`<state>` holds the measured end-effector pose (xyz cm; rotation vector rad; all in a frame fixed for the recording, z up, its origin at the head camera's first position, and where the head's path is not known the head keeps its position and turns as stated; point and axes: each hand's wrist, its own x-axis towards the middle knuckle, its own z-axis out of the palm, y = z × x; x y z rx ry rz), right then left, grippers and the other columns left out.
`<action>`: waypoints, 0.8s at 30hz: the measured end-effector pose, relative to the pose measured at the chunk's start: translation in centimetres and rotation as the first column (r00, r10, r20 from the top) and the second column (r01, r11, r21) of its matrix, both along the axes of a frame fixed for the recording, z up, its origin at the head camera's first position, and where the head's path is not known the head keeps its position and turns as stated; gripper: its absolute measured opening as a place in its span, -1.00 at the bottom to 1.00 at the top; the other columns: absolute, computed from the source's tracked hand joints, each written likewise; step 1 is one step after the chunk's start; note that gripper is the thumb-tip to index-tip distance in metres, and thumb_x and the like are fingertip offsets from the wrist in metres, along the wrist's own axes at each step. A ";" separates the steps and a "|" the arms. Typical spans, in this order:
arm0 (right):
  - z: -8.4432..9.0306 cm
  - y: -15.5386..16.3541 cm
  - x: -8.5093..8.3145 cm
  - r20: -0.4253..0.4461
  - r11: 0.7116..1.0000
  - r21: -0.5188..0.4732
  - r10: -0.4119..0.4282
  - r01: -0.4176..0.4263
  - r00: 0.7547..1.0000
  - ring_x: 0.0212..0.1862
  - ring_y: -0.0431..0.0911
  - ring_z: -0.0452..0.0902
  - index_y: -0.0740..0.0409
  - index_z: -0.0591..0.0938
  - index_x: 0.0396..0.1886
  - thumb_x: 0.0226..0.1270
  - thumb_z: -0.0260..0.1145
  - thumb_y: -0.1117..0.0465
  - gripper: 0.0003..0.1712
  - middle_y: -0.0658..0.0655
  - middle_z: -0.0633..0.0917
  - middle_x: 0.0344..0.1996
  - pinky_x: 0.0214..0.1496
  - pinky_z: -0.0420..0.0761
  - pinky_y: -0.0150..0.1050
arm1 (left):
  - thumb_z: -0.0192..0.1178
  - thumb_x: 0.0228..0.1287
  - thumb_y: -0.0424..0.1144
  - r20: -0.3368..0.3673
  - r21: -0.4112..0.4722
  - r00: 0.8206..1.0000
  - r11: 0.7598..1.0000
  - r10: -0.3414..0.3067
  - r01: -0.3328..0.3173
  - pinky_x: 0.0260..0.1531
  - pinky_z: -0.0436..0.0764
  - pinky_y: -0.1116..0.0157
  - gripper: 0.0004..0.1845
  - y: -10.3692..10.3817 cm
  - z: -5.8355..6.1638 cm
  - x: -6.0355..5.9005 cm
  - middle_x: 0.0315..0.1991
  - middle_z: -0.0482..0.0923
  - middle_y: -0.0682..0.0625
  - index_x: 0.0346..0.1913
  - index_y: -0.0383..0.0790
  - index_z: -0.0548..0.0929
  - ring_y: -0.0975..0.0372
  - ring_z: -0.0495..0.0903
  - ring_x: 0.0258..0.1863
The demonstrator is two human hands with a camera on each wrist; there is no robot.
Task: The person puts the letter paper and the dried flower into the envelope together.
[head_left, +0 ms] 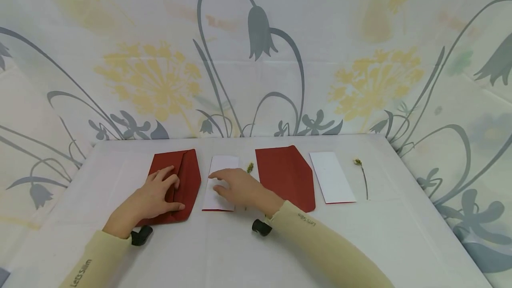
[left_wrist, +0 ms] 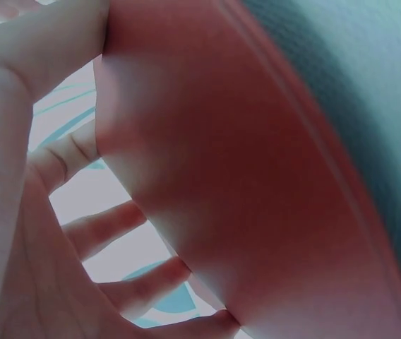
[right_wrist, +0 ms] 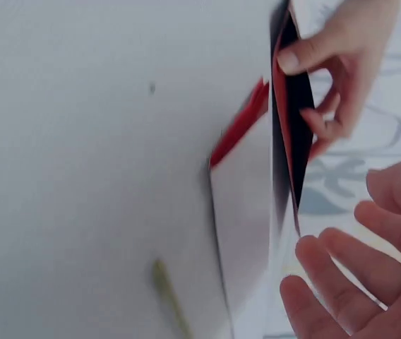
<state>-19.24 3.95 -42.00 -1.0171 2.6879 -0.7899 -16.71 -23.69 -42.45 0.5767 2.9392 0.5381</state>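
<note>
My left hand (head_left: 156,197) holds a red paper envelope (head_left: 194,183) at the table's left, its thumb by the flap and its curled fingers on the body. From the right wrist side, a dark gap shows between the envelope's layers, with that thumb at one edge. The envelope's red paper (left_wrist: 243,169) fills much of the left wrist view. Above a white folded card with a red lower edge (head_left: 218,192), my right hand (head_left: 240,186) hovers with relaxed, separated fingers and nothing in them. A small dried flower (head_left: 250,167) lies beside this card, partly hidden by the hand.
A second red envelope (head_left: 285,177) lies right of centre, partly under the right forearm. Further right are another white card (head_left: 332,177) and a dried flower on a thin stem (head_left: 364,179). White cloth (head_left: 224,252) covers the table; a floral-printed cloth (head_left: 328,21) hangs behind.
</note>
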 end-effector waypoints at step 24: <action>-2.4 1.5 -2.0 0.102 0.913 -0.161 -0.363 0.376 0.926 -0.06 -0.10 0.57 0.16 0.66 0.10 0.25 0.44 0.20 -0.58 0.07 0.70 -0.09 0.03 0.59 -0.18 | 0.53 0.02 0.01 0.032 0.001 0.999 1.000 0.010 -0.010 -0.23 0.56 -0.28 -0.53 0.2 0.2 0.1 0.41 0.13 -0.41 -0.24 -0.03 0.42 -0.49 0.15 0.25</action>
